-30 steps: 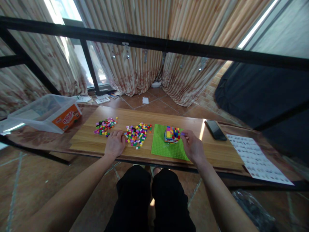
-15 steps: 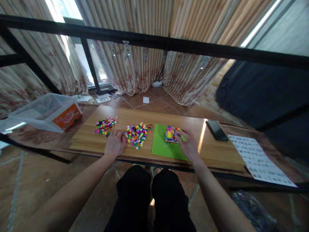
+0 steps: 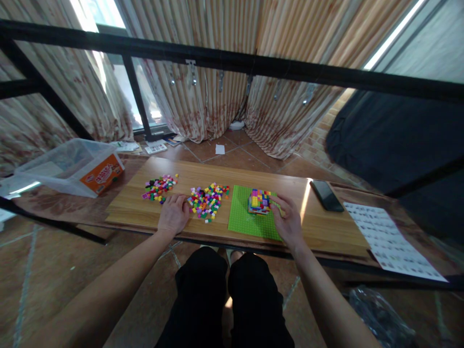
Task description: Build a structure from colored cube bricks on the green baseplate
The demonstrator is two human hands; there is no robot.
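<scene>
A small block of stacked toy bricks [image 3: 258,205] in many colours stands on a green studded baseplate [image 3: 241,217]. Just right of the stack is my right hand [image 3: 288,220], its thumb and forefinger apart; I see nothing between them. The fingertips come close to the stack's right side, and contact cannot be made out. My left hand [image 3: 173,215] rests palm down on the wooden board, fingers curled under, so anything inside is hidden. It lies between a loose brick pile [image 3: 206,200] on its right and a smaller brick pile [image 3: 159,187] beyond its fingers.
A clear plastic box [image 3: 68,166] with an orange label stands at the far left. To the right lie a black phone [image 3: 326,195] and a printed sheet [image 3: 391,241]. A black metal bar [image 3: 224,60] crosses beyond the wooden board [image 3: 203,169].
My right hand has drawn back slightly to the right from the top of the brick stack, showing more of it. My left hand has stayed in place.
</scene>
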